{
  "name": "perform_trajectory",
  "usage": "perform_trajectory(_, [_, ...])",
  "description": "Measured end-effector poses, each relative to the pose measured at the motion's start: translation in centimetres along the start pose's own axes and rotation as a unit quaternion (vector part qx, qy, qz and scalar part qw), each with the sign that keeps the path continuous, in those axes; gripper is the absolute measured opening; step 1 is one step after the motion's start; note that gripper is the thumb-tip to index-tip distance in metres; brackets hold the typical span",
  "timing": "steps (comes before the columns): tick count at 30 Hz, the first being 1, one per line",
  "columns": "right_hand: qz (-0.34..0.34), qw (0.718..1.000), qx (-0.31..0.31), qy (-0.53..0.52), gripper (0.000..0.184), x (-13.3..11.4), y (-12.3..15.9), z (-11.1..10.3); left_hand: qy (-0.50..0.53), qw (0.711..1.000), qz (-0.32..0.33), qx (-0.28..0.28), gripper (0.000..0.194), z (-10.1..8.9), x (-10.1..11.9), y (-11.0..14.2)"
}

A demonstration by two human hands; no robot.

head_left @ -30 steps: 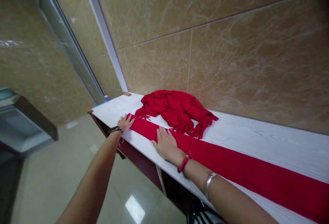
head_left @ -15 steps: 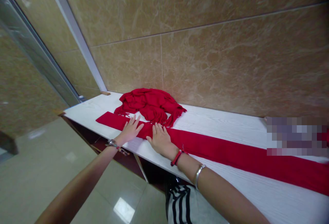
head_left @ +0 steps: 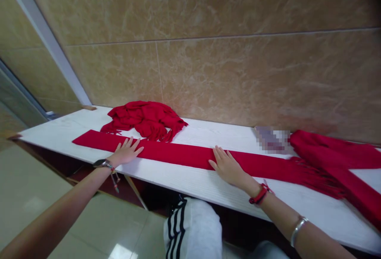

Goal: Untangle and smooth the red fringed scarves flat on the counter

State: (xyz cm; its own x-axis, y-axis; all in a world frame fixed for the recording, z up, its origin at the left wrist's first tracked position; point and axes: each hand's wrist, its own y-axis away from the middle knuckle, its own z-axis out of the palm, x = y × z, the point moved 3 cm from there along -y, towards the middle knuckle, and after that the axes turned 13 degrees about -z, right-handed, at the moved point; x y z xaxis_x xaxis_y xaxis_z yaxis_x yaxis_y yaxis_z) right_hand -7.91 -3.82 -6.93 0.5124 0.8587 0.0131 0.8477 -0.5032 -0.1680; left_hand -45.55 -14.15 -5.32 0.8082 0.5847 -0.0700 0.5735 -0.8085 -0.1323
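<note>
Holds the left forearm [head_left: 74, 199] extended from the lower left and the right forearm [head_left: 284, 213] from the lower right, slanting both inward; rests the left hand [head_left: 123, 154] and the right hand [head_left: 228, 168] palm down and well apart, both flattened, with fingers [head_left: 219, 154] pointing forward, parted, and thumbs [head_left: 138, 151] turned toward each other

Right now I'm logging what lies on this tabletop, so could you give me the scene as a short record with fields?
Left hand: flat on the long red cloth, fingers spread
Right hand: on the same cloth, nearer its fringed end
Behind left hand: crumpled red pile with fringes
Far right: more red cloth, beside the fringe
Right wrist: red bracelet; silver bangle further up the arm
Surface: white tabletop
Unclear: pixelated patch near the wall
</note>
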Motion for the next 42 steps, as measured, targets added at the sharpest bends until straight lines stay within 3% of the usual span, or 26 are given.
perform_trajectory(2, [0.018,1.000,-0.007,0.000,0.057,0.8,0.8,-0.8,-0.007,1.000,0.012,0.006,0.055,-1.0,2.2,0.4])
perform_trajectory(4, [0.031,0.999,0.004,-0.007,0.059,1.0,0.5,-1.7,-0.006,0.998,0.062,0.015,0.055,-2.2,5.8,1.1])
perform_trajectory(6, [0.028,0.999,0.022,-0.011,0.060,0.8,-0.1,-2.4,0.004,0.991,0.132,0.012,0.054,-3.1,10.3,2.0])
perform_trajectory(8, [0.022,0.999,0.022,-0.014,0.059,0.9,-0.3,-2.4,0.048,0.968,0.245,0.006,0.054,-3.6,15.3,3.3])
perform_trajectory(11, [0.029,0.999,0.001,-0.014,0.056,1.8,0.9,-1.7,0.100,0.939,0.330,-0.007,0.054,-3.3,20.9,5.2])
perform_trajectory(13, [0.043,0.999,-0.002,-0.009,0.055,3.2,2.7,-1.2,0.087,0.930,0.357,-0.025,0.052,-2.5,23.0,6.1])
perform_trajectory(19, [0.133,0.990,-0.024,0.044,0.052,9.3,10.5,-2.0,0.052,0.925,0.376,-0.001,0.049,0.1,23.1,5.9])
perform_trajectory(23, [0.157,0.983,-0.058,0.081,0.042,13.0,15.0,-2.8,0.057,0.929,0.365,0.009,0.049,0.6,23.2,5.5])
perform_trajectory(26, [0.214,0.969,-0.062,0.102,0.046,14.7,16.1,-3.3,0.067,0.936,0.346,0.016,0.049,-0.1,23.9,6.0])
perform_trajectory(28, [0.236,0.966,-0.024,0.108,0.051,14.8,15.2,-3.8,0.065,0.935,0.348,0.032,0.047,-1.2,24.5,6.6])
perform_trajectory(30, [0.183,0.979,0.021,0.092,0.051,13.6,13.1,-4.4,0.057,0.933,0.353,0.049,0.044,-2.5,24.7,7.1])
perform_trajectory(32, [0.058,0.996,0.041,0.047,0.045,11.5,10.3,-4.9,0.043,0.930,0.360,0.062,0.041,-3.8,24.4,7.6])
perform_trajectory(34, [-0.079,0.996,0.028,-0.008,0.038,9.2,7.7,-5.1,0.019,0.926,0.370,0.069,0.036,-4.8,23.7,7.9])
perform_trajectory(36, [-0.171,0.984,0.008,-0.042,0.033,7.5,6.0,-5.0,-0.011,0.925,0.373,0.072,0.032,-5.3,22.8,8.2])
perform_trajectory(42, [-0.237,0.969,0.034,-0.062,0.029,7.5,5.3,-4.0,-0.028,0.922,0.380,0.073,0.028,-4.9,20.9,8.3])
